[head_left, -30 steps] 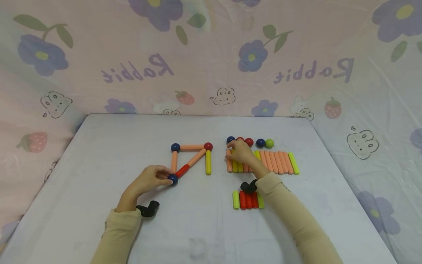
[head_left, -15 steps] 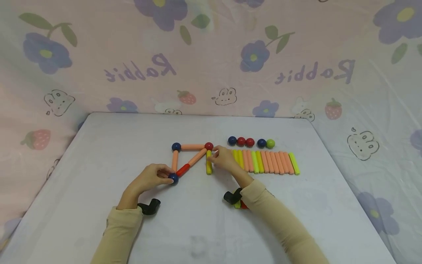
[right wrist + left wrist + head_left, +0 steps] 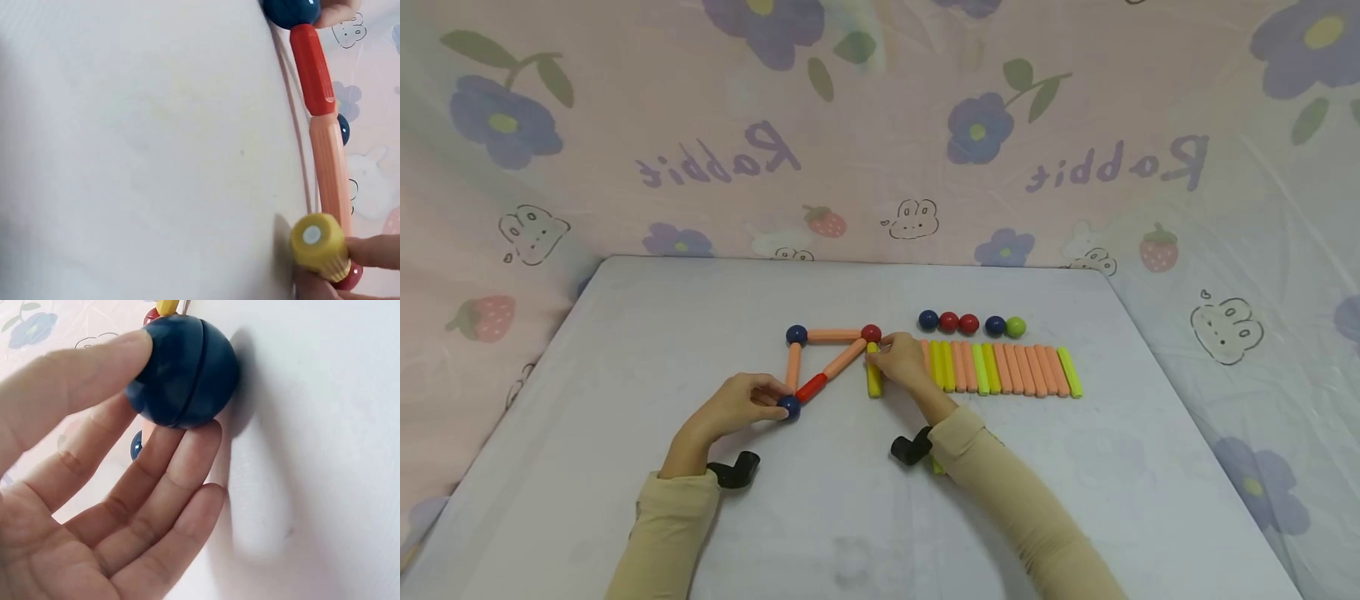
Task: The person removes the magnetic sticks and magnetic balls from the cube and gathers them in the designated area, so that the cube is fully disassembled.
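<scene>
My left hand pinches a dark blue ball between thumb and fingers. That ball is the near left corner of a triangle of sticks and balls. A salmon stick runs back from it to another blue ball. A second salmon stick links that to a red ball. The slanted side is a short red stick end to end with a salmon stick. With thumb and finger, my right hand pinches a yellow stick whose far end meets the red ball.
Right of the triangle lies a row of salmon, yellow and lime sticks. Behind it are blue balls, red balls and a lime ball. The right forearm hides most of a shorter group of sticks nearer the front.
My right hand has moved left from the stick row to the yellow stick and now pinches it. The triangle has shifted slightly left during the last half second. My left hand keeps hold of the blue ball.
</scene>
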Tool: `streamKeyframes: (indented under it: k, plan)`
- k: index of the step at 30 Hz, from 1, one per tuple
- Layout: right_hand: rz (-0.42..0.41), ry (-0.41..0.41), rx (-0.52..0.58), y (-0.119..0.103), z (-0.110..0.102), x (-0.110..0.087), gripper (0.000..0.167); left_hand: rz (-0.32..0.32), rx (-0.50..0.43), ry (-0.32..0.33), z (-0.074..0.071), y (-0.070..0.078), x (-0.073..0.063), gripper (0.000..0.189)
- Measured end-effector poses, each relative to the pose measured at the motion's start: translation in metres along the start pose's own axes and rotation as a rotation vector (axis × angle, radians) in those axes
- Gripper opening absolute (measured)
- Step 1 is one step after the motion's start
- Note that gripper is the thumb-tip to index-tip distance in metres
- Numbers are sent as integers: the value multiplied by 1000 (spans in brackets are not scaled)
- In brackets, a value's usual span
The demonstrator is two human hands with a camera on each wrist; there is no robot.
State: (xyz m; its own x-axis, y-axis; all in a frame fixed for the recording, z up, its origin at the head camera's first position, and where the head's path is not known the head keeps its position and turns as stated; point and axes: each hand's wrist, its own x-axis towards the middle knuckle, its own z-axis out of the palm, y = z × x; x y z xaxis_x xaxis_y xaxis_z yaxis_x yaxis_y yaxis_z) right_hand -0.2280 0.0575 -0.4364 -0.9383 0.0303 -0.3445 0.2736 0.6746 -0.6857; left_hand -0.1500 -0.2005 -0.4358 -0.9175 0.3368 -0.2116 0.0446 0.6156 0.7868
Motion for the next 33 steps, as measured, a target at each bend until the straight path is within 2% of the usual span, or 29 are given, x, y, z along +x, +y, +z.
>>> streamKeyframes:
  k: [9, 16, 20, 26, 29, 33]
  plan:
    - [-33, -45, -55, -4, -8, 0, 41, -15, -21, 10, -3, 0, -2, 29]
    - [-62, -86, -29, 1, -17, 1, 38, -27, -32, 15, -3, 1, -3, 30]
    - [-83, -76, -45, 5, -28, 3, 37, -24, -34, 11, -3, 0, -2, 30]
    - [-102, -60, -174, 11, -44, 6, 37, -29, -34, 7, -3, -2, -2, 30]
    - [-136, -39, -266, 15, -49, 8, 36, -33, -38, 2, -3, -1, -2, 31]
    - [-174, -28, -320, 19, -52, 11, 35, -39, -44, -3, -2, 0, -2, 31]
